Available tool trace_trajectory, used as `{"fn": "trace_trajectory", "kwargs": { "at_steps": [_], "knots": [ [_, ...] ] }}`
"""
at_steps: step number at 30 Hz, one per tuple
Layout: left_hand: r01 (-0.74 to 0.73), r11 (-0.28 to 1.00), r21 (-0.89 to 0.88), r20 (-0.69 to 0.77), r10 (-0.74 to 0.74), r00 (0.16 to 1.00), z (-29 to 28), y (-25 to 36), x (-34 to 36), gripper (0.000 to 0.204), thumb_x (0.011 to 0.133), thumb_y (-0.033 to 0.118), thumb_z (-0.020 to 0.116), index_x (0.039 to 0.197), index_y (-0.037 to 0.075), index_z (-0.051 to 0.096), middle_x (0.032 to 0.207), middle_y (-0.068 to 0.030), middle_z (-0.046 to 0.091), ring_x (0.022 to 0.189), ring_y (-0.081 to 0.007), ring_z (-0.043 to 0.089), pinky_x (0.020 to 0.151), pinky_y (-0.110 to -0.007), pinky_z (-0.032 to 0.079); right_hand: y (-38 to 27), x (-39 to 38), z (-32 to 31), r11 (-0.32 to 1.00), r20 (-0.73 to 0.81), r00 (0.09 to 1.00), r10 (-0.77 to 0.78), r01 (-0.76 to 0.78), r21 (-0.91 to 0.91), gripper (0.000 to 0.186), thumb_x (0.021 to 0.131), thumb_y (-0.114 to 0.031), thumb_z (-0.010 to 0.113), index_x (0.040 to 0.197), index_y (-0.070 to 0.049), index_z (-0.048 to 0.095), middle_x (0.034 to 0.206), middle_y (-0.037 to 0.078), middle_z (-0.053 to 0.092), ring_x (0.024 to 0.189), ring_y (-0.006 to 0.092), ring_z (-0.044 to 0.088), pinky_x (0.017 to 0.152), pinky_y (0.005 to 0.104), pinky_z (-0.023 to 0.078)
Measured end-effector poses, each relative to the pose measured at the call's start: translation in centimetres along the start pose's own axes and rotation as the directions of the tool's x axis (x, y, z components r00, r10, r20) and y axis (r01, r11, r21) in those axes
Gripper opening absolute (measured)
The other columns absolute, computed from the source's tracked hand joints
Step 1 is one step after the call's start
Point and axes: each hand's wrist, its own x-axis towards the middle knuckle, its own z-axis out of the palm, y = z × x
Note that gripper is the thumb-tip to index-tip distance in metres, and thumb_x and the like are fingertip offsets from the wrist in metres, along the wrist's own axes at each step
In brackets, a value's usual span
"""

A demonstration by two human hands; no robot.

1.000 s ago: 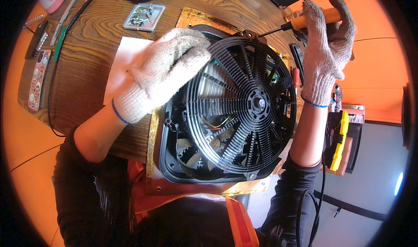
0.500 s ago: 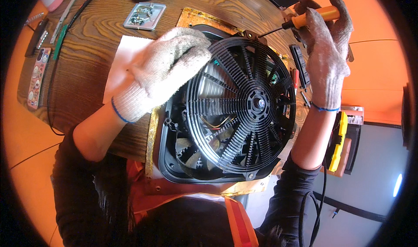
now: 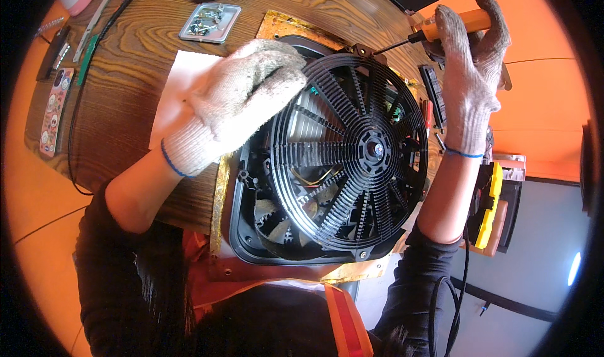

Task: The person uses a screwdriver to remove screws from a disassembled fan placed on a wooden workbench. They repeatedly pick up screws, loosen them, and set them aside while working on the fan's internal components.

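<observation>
A round black fan grille [image 3: 302, 154] sits tilted over a square black housing [image 3: 236, 237]. My left hand [image 3: 248, 89], in a soiled white knit glove, is closed on the grille's upper-left rim; its fingertips are partly hidden. In my right hand [image 3: 469, 74], also gloved, is a screwdriver [image 3: 473, 21] with an orange handle, held between thumb and fingers. Its thin shaft slants down left, and the tip meets the tab [image 3: 361, 50] at the grille's top edge. Any screw head there is too small to make out. Fan blades and wires show through the slats.
Small screws lie in a clear tray [image 3: 209, 23] at the upper left. White paper [image 3: 177, 83] is beside my left hand. A sticker-covered phone [image 3: 56, 111] and a black cable [image 3: 77, 130] lie at the left. Right of the grille are a red pen-like item [image 3: 427, 113] and black tools.
My right wrist has turned and shifted slightly left, and its fingers have moved around the screwdriver handle. The tip stays at the same tab. My left hand and the grille have hardly moved.
</observation>
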Motion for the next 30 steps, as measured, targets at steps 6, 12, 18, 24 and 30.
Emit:
{"fn": "trace_trajectory", "kwargs": {
  "at_steps": [6, 12, 18, 24, 30],
  "knots": [
    [0.037, 0.999, 0.004, 0.011, -0.037, 0.999, -0.1, -0.1, 0.1, 0.032, 0.098, 0.024, 0.066, 0.115, -0.002, 0.069, 0.117, -0.0157, 0.066, 0.108, -0.0279, 0.066, 0.095, -0.035, 0.051, 0.0, -0.3, -0.5, 0.994, 0.077, 0.994, 0.08, -0.085, 0.067, 0.06, 0.099, -0.021, 0.068, 0.149, -0.009, 0.038, 0.122, 0.022, 0.067, 0.113, 0.0291, 0.068, 0.094, 0.0405, 0.06],
    [-0.036, 0.998, 0.06, 0.003, 0.035, 0.999, 0.0, -0.7, 0.0, 0.031, 0.098, 0.023, 0.065, 0.117, -0.002, 0.068, 0.117, -0.0157, 0.067, 0.109, -0.0274, 0.066, 0.095, -0.034, 0.051, 0.1, 0.2, -0.6, 0.996, 0.057, 0.998, 0.009, -0.014, 0.086, 0.062, 0.095, -0.014, 0.071, 0.149, -0.008, 0.04, 0.121, 0.024, 0.066, 0.105, 0.0257, 0.071, 0.086, 0.0344, 0.063],
    [-0.04, 0.997, 0.069, -0.001, 0.04, 0.999, 0.1, -0.8, 0.0, 0.032, 0.097, 0.023, 0.067, 0.118, -0.002, 0.068, 0.118, -0.0154, 0.067, 0.109, -0.0273, 0.066, 0.095, -0.033, 0.052, 0.5, -0.1, 0.0, 0.996, 0.03, 0.999, 0.036, -0.039, 0.083, 0.062, 0.096, -0.017, 0.071, 0.148, -0.008, 0.038, 0.117, 0.021, 0.07, 0.111, 0.027, 0.069, 0.096, 0.041, 0.059],
    [-0.047, 0.996, 0.074, 0.003, 0.047, 0.999, 0.1, -1.1, 0.1, 0.034, 0.097, 0.025, 0.067, 0.118, -0.002, 0.068, 0.119, -0.0154, 0.067, 0.109, -0.0278, 0.066, 0.095, -0.034, 0.051, 0.1, -0.3, 0.7, 0.976, 0.079, 0.995, 0.06, -0.075, 0.205, 0.063, 0.097, -0.016, 0.069, 0.148, -0.003, 0.034, 0.117, 0.022, 0.069, 0.107, 0.0255, 0.07, 0.097, 0.0393, 0.057],
    [0.003, 0.998, 0.065, -0.021, -0.002, 1.0, 0.1, -0.7, 0.0, 0.032, 0.097, 0.025, 0.067, 0.116, -0.002, 0.069, 0.116, -0.0158, 0.067, 0.108, -0.0278, 0.066, 0.095, -0.035, 0.051, -1.0, -0.2, 1.6, 0.951, -0.003, 0.999, 0.05, -0.046, 0.307, 0.062, 0.093, -0.002, 0.068, 0.147, -0.003, 0.037, 0.124, 0.021, 0.062, 0.102, 0.0241, 0.069, 0.09, 0.0358, 0.057]
  ]
}}
